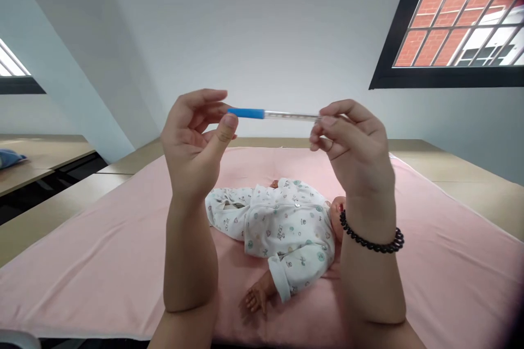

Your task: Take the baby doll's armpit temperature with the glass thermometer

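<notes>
You hold the thermometer [282, 115] level at eye height, above the doll [278, 229]: left hand [194, 144] pinching the blue end, right hand [352, 144] pinching the glass tip. You seem to be reading it; keep it steady.

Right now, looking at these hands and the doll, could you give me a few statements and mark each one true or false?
1. Both hands hold the thermometer level. True.
2. The left hand pinches the clear end. False: it holds the blue end; the right hand holds the clear end.
3. The doll lies on a pink sheet. True.
4. The black bracelet is on the left wrist. False: the right.
</notes>
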{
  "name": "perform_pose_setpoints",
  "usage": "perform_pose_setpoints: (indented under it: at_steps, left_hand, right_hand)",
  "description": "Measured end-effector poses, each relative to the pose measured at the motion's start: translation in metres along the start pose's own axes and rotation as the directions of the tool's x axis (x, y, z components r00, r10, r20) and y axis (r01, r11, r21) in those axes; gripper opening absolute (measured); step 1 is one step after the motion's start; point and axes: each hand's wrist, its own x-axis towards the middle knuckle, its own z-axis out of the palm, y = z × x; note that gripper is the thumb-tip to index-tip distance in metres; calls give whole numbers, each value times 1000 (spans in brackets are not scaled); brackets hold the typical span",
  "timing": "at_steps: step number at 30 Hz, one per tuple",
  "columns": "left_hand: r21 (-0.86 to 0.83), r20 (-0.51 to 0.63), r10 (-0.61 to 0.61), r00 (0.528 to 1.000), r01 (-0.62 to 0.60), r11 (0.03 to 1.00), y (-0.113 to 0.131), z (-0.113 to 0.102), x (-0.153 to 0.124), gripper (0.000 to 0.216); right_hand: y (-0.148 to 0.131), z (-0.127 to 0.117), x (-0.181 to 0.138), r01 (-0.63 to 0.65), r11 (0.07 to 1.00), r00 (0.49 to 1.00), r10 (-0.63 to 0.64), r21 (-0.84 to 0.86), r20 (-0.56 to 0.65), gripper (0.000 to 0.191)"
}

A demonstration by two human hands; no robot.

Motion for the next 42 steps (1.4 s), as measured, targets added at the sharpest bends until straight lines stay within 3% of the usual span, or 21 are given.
perform_pose_setpoints:
  at_steps: [4, 6, 8, 11, 13, 16, 20, 25, 28, 33, 36, 40, 42]
  left_hand:
    - [-26, -161, 13, 987, -17, 1000, -3, -6, 4, 16]
    - [4, -238, 34, 971, -34, 999, -3, -9, 5, 9]
    - [22, -302, 58, 952, -54, 998, -1, -12, 5, 7]
    - [18, -383, 66, 921, -64, 998, 1, -14, 4, 14]
    - [42, -387, 75, 919, -64, 997, 1, -16, 4, 7]
    - [90, -377, 91, 922, -62, 994, 0, -20, 3, 10]
    - [50, -399, 83, 913, -69, 996, -4, -22, 5, 2]
    - [109, -234, 9, 972, 17, 994, -8, -21, 5, 7]
    - [172, -152, -24, 988, 50, 984, -9, -15, 3, 15]
    - [136, -139, -15, 990, 34, 990, -6, -4, -3, 13]
    - [150, -141, -24, 990, 45, 988, -5, -2, -5, 11]
    - [191, -70, -66, 995, 78, 979, -5, -3, -7, 16]
    - [188, 16, -69, 997, 65, 980, -4, -5, -7, 24]
  right_hand:
    - [5, -24, 11, 108, 944, 994, -105, 310, -25, 8]
    - [14, -32, 18, 126, 920, 992, -124, 371, -30, 10]
    - [27, -34, 23, 57, 964, 998, -46, 260, -47, 7]
    - [44, -30, 28, -89, 995, 988, 84, -38, -128, 10]
    - [50, -27, 30, -108, 994, 987, 105, -21, -118, 13]
    - [52, -27, 32, -78, 981, 995, 88, 176, -46, 19]
    - [55, -26, 32, -188, 976, 981, 191, 109, -19, 17]
    - [57, -23, 30, -220, 975, 974, 222, 33, -49, 17]
    - [55, -20, 26, -208, 978, 978, 208, 10, 0, 15]
    - [43, -13, 19, 19, 987, 996, -33, -157, -85, 14]
    - [39, -16, 19, -35, 999, 996, 35, -3, -78, 10]
    - [47, -22, 23, -64, 964, 983, 16, -259, -181, 12]
    - [51, -21, 22, -76, 955, 979, 16, -288, -203, 12]
